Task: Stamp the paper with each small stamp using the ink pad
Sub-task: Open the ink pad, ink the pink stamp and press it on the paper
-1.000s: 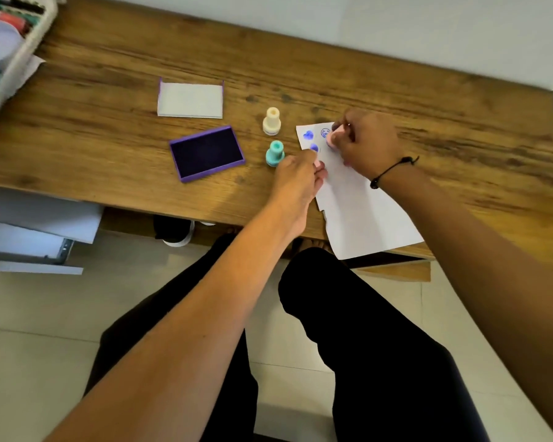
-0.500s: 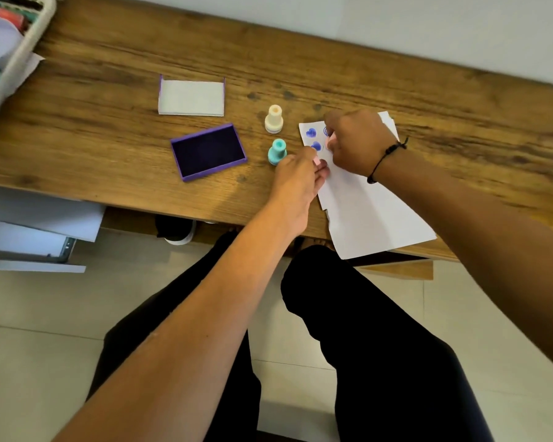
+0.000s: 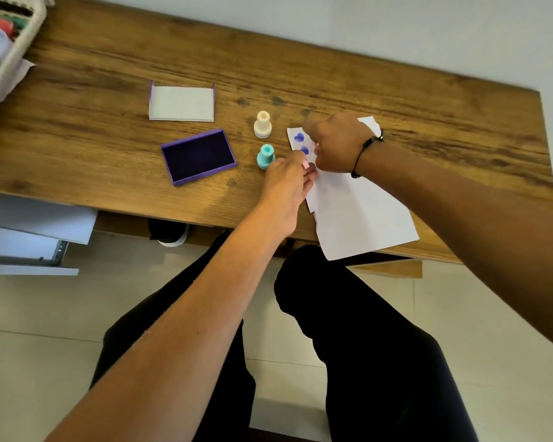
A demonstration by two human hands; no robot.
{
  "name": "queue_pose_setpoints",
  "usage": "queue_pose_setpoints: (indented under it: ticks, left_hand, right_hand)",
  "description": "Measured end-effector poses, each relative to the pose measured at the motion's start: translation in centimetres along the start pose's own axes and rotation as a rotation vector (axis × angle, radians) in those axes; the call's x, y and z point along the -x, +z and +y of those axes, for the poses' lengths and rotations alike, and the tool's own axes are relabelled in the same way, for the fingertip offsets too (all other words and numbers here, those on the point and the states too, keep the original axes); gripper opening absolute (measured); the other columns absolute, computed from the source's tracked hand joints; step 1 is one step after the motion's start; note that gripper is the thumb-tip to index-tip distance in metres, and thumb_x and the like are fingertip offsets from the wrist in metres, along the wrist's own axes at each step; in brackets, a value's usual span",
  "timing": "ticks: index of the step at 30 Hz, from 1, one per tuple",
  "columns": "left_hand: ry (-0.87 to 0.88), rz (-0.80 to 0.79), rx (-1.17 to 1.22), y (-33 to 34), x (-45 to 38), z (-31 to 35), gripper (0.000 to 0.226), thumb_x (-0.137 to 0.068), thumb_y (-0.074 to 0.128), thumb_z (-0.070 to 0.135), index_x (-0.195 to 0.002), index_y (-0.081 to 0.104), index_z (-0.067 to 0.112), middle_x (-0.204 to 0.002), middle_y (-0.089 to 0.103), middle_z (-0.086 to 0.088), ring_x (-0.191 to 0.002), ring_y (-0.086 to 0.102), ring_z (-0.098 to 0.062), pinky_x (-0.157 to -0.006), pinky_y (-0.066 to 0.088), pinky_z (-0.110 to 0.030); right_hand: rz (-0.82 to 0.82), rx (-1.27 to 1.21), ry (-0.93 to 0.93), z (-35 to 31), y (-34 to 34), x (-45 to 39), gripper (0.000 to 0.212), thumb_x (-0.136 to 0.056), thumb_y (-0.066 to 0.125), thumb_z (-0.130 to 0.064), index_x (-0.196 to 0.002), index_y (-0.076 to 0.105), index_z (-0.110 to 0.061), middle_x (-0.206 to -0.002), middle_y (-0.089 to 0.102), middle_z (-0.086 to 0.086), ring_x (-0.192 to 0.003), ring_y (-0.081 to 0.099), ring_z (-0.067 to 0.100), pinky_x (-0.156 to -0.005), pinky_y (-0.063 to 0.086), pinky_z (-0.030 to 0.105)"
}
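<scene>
A white sheet of paper [image 3: 358,215] lies at the desk's front edge, with two purple prints [image 3: 299,137] showing at its top left corner. My right hand [image 3: 339,143] is closed over that corner, knuckles up, on a pink stamp that the hand almost fully hides. My left hand [image 3: 288,183] holds the paper's left edge down with bunched fingertips. A teal stamp [image 3: 265,156] stands upright just left of my left fingers, and a cream stamp [image 3: 262,124] stands behind it. The open purple ink pad [image 3: 198,156] lies further left.
The ink pad's lid [image 3: 181,103] lies upside down behind the pad. A white basket [image 3: 10,59] with colourful items sits at the far left corner of the wooden desk [image 3: 109,74]. An open drawer [image 3: 29,237] juts out at the lower left. My knees are under the desk edge.
My right hand has shifted left and a little toward me over the paper's corner, now covering the pink stamp and the third print. My left hand has stayed on the paper's edge.
</scene>
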State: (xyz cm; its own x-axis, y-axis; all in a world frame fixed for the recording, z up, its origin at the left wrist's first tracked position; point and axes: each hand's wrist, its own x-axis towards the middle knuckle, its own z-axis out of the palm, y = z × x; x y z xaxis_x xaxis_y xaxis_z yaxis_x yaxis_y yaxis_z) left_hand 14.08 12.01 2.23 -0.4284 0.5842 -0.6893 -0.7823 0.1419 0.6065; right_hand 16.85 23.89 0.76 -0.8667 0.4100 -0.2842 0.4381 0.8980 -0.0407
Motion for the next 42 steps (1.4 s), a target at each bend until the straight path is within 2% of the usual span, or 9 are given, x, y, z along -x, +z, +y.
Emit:
queue_pose_setpoints:
  ticks: [4,10,17,22,25,28,30,33,42]
  left_hand:
    - [-0.009,0.004,-0.004,-0.2,-0.1,-0.1,0.012,-0.091,0.04,0.011,-0.086,0.05,0.01,-0.079,0.06,-0.004,-0.075,0.058,-0.013,-0.062,0.049,-0.014]
    - [-0.015,0.009,-0.014,-0.3,-0.3,-0.1,0.013,-0.091,0.04,0.011,-0.097,0.051,0.006,-0.082,0.061,-0.005,-0.078,0.059,-0.014,-0.069,0.048,-0.017]
    - [-0.024,0.01,-0.043,-0.5,-0.6,0.1,0.02,-0.09,0.041,0.01,-0.104,0.053,0.004,-0.096,0.062,-0.011,-0.094,0.06,-0.02,-0.077,0.048,-0.021]
    - [-0.045,0.025,-0.054,-0.2,-0.5,0.2,0.031,-0.093,0.042,0.015,-0.12,0.052,0.003,-0.105,0.062,-0.013,-0.102,0.061,-0.021,-0.089,0.047,-0.027]
    - [-0.046,0.032,-0.074,-0.4,-0.3,0.2,0.024,-0.091,0.045,0.013,-0.11,0.056,0.003,-0.103,0.063,-0.014,-0.103,0.061,-0.022,-0.088,0.05,-0.027]
    - [-0.033,-0.001,-0.098,-0.7,0.1,0.4,0.01,-0.086,0.048,0.009,-0.087,0.058,0.006,-0.094,0.064,-0.013,-0.096,0.063,-0.023,-0.083,0.053,-0.027]
    - [-0.013,-0.02,-0.119,-0.9,0.2,0.6,0.008,-0.084,0.051,0.007,-0.081,0.058,0.006,-0.092,0.065,-0.014,-0.09,0.064,-0.024,-0.083,0.053,-0.029]
    - [0.019,-0.029,-0.118,-1.3,0.5,0.9,0.009,-0.083,0.053,0.005,-0.076,0.058,0.006,-0.078,0.061,-0.01,-0.076,0.06,-0.02,-0.076,0.053,-0.027]
    - [0.078,-0.036,-0.078,-2.4,1.6,2.2,0.011,-0.084,0.054,0.003,-0.075,0.061,0.003,-0.072,0.058,-0.008,-0.067,0.055,-0.016,-0.066,0.05,-0.023]
  right_hand:
    - [0.0,-0.007,0.008,-0.1,-0.1,0.1,0.038,-0.083,0.057,-0.019,-0.117,0.049,-0.006,-0.104,0.063,0.025,-0.092,0.056,0.04,-0.065,0.034,0.03]
    - [-0.014,-0.023,0.034,-0.2,0.0,0.0,0.039,-0.082,0.056,-0.019,-0.118,0.049,-0.007,-0.105,0.063,0.024,-0.094,0.056,0.039,-0.066,0.036,0.031]
    - [-0.02,-0.04,0.061,-0.3,-0.2,0.2,0.039,-0.083,0.055,-0.019,-0.119,0.047,-0.008,-0.104,0.063,0.023,-0.076,0.043,0.027,-0.063,0.035,0.031]
    - [-0.017,-0.023,0.063,-0.3,-0.9,0.4,0.033,-0.085,0.048,-0.011,-0.118,0.048,-0.005,-0.106,0.064,0.022,-0.08,0.05,0.031,-0.052,0.032,0.026]
    - [0.131,-0.247,0.164,0.4,-2.5,0.7,0.018,-0.082,0.048,-0.007,-0.096,0.06,-0.002,-0.1,0.065,0.021,-0.087,0.057,0.035,-0.062,0.04,0.034]
    - [0.15,-0.774,0.326,0.9,-3.7,1.9,0.018,-0.077,0.052,-0.005,-0.061,0.053,-0.013,-0.063,0.056,0.012,-0.049,0.05,0.018,-0.046,0.034,0.026]
    - [0.141,-1.105,0.418,0.9,-3.9,2.8,0.023,-0.08,0.05,-0.001,-0.061,0.05,-0.015,-0.055,0.051,0.006,-0.031,0.039,0.008,-0.041,0.03,0.018]
    - [0.1,-1.363,0.447,0.5,-3.5,3.9,0.025,-0.084,0.045,0.002,-0.064,0.052,-0.013,-0.058,0.051,0.009,-0.033,0.036,0.011,-0.042,0.03,0.017]
    - [0.039,-1.568,0.356,-2.1,-3.2,5.0,0.023,-0.088,0.045,-0.001,-0.072,0.057,-0.01,-0.052,0.054,0.007,-0.035,0.038,0.011,-0.042,0.033,0.016]
